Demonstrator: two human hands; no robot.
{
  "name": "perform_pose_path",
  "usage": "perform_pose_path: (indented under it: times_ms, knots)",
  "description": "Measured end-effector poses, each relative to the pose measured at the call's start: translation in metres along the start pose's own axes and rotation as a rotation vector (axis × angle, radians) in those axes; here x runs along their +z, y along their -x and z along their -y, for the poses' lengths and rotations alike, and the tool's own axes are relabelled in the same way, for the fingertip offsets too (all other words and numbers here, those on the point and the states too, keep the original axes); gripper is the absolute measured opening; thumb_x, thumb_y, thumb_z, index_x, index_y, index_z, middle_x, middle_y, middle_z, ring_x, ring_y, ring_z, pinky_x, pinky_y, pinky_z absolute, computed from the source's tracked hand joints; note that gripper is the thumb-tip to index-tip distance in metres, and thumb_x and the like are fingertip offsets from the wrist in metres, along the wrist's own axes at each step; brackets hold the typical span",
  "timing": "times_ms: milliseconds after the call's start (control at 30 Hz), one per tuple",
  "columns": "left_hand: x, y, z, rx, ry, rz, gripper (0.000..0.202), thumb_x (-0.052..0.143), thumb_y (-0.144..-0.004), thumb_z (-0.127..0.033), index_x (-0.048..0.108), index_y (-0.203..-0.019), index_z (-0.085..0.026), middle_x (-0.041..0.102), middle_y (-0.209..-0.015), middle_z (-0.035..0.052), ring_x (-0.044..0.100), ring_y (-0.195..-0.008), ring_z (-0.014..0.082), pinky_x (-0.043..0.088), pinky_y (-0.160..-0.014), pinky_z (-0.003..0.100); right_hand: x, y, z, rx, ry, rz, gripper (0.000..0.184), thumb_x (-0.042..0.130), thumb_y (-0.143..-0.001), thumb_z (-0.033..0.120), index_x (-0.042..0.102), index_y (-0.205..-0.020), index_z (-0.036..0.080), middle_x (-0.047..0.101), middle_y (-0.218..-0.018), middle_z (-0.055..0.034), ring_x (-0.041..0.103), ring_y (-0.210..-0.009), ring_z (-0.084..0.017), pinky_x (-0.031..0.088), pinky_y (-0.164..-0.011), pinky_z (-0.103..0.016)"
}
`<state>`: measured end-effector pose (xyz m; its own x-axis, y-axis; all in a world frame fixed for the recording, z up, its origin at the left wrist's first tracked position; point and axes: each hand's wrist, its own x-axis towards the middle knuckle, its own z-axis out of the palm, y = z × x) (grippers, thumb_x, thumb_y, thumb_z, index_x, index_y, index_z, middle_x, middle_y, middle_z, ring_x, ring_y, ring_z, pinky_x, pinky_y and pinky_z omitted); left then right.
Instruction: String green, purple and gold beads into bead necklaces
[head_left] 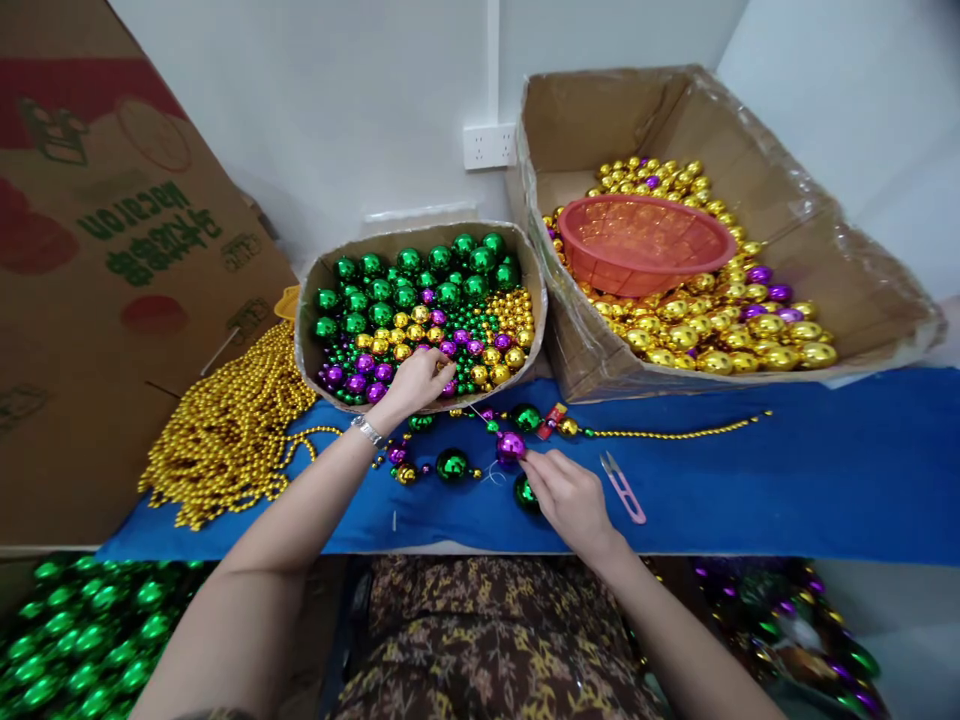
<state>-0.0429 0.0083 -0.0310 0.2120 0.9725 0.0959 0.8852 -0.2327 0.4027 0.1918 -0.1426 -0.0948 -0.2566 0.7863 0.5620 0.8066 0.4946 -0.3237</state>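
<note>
My left hand [421,382] reaches over the front rim of a low cardboard box [420,234] of green, gold and purple balls and small beads. Its fingers are curled together among the beads; whatever they pinch is hidden. My right hand [568,495] is closed, thumb and fingertips gripping a shiny purple ball [511,447] on a thin thread. Around it lies a partly strung bead necklace, with a green ball [452,464] on the left, another green ball [526,417] behind and a red tag [551,419]. A twisted gold bead strand [675,433] trails right.
Pink-handled thread snips [624,490] lie right of my right hand on the blue cloth [825,470]. Gold bead strands [232,430] are heaped at left. A large carton [600,360] at right holds gold balls and a red basket [645,250]. A tall box [112,300] stands far left.
</note>
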Motion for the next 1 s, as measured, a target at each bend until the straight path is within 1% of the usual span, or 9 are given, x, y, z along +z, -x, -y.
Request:
perform_pose_path:
  times_ms: [133, 233, 367, 433, 500, 600, 700, 833, 1000]
  knots:
    - [0.005, -0.009, 0.004, 0.018, -0.215, -0.031, 0.049, 0.063, -0.081, -0.039, 0.055, -0.123, -0.013, 0.062, -0.102, 0.0158, 0.062, -0.089, 0.0280, 0.043, -0.075, 0.032, 0.002, 0.000, 0.000, 0.004, -0.010, 0.000, 0.028, 0.044, -0.099, 0.027, 0.070, -0.095, 0.017, 0.064, -0.071, -0.0036, 0.061, -0.066, -0.011, 0.043, -0.065, -0.022]
    - [0.008, -0.016, 0.006, 0.038, -0.214, -0.011, 0.050, 0.065, -0.080, -0.039, 0.055, -0.121, -0.012, 0.063, -0.090, 0.0148, 0.063, -0.086, 0.0292, 0.041, -0.071, 0.030, 0.003, -0.001, 0.000, 0.006, -0.015, -0.008, 0.028, 0.044, -0.099, 0.027, 0.070, -0.096, 0.017, 0.065, -0.072, -0.0041, 0.062, -0.066, -0.012, 0.045, -0.065, -0.022]
    - [0.009, -0.017, 0.004, 0.026, -0.106, -0.068, 0.046, 0.071, -0.074, -0.031, 0.058, -0.115, -0.013, 0.060, -0.072, 0.0069, 0.060, -0.075, 0.0251, 0.036, -0.065, 0.026, 0.003, -0.001, 0.000, 0.017, -0.017, -0.004, 0.030, 0.042, -0.100, 0.028, 0.070, -0.097, 0.018, 0.067, -0.074, -0.0046, 0.063, -0.068, -0.013, 0.046, -0.066, -0.023]
    - [0.006, -0.012, 0.001, -0.014, 0.065, -0.125, 0.042, 0.073, -0.071, -0.027, 0.061, -0.109, -0.015, 0.057, -0.066, 0.0030, 0.056, -0.066, 0.0200, 0.033, -0.060, 0.025, 0.001, -0.001, 0.000, 0.021, -0.026, -0.010, 0.030, 0.042, -0.100, 0.028, 0.070, -0.097, 0.018, 0.067, -0.075, -0.0049, 0.063, -0.069, -0.013, 0.047, -0.067, -0.022]
    - [0.000, -0.003, -0.003, -0.084, 0.373, -0.149, 0.032, 0.070, -0.073, -0.030, 0.064, -0.101, -0.016, 0.054, -0.063, 0.0004, 0.047, -0.055, 0.0133, 0.030, -0.054, 0.023, -0.001, -0.002, -0.001, 0.035, -0.051, -0.008, 0.029, 0.042, -0.100, 0.028, 0.070, -0.098, 0.018, 0.068, -0.077, -0.0053, 0.064, -0.071, -0.013, 0.048, -0.069, -0.022]
    - [-0.010, 0.016, -0.011, -0.210, 0.963, -0.045, 0.027, 0.068, -0.075, -0.037, 0.065, -0.093, -0.017, 0.045, -0.059, -0.0037, 0.032, -0.044, 0.0064, 0.018, -0.042, 0.020, -0.003, -0.003, -0.001, 0.052, -0.095, 0.001, 0.028, 0.043, -0.099, 0.028, 0.069, -0.099, 0.017, 0.068, -0.078, -0.0057, 0.064, -0.072, -0.014, 0.048, -0.071, -0.023]
    - [-0.015, 0.036, -0.019, -0.272, 1.359, 0.069, 0.032, 0.073, -0.071, -0.034, 0.067, -0.099, -0.018, 0.041, -0.060, -0.0053, 0.029, -0.044, 0.0040, 0.011, -0.038, 0.018, -0.002, -0.004, 0.001, 0.036, -0.093, -0.010, 0.028, 0.044, -0.099, 0.028, 0.069, -0.096, 0.016, 0.067, -0.076, -0.0050, 0.063, -0.070, -0.013, 0.047, -0.068, -0.023]
    - [-0.007, 0.057, -0.026, -0.367, 1.581, 0.142, 0.033, 0.075, -0.071, -0.032, 0.068, -0.099, -0.017, 0.049, -0.067, -0.0024, 0.035, -0.046, 0.0028, 0.013, -0.035, 0.016, 0.001, -0.004, 0.005, 0.016, -0.074, -0.007, 0.029, 0.043, -0.099, 0.027, 0.069, -0.096, 0.016, 0.067, -0.074, -0.0043, 0.063, -0.068, -0.013, 0.046, -0.066, -0.022]
    - [0.005, 0.071, -0.032, -0.431, 1.676, 0.221, 0.030, 0.078, -0.069, -0.034, 0.066, -0.089, -0.016, 0.054, -0.073, -0.0007, 0.034, -0.045, 0.0011, 0.014, -0.034, 0.012, 0.005, -0.004, 0.004, 0.033, -0.078, 0.007, 0.028, 0.043, -0.099, 0.027, 0.070, -0.099, 0.016, 0.068, -0.077, -0.0047, 0.065, -0.070, -0.013, 0.047, -0.066, -0.022]
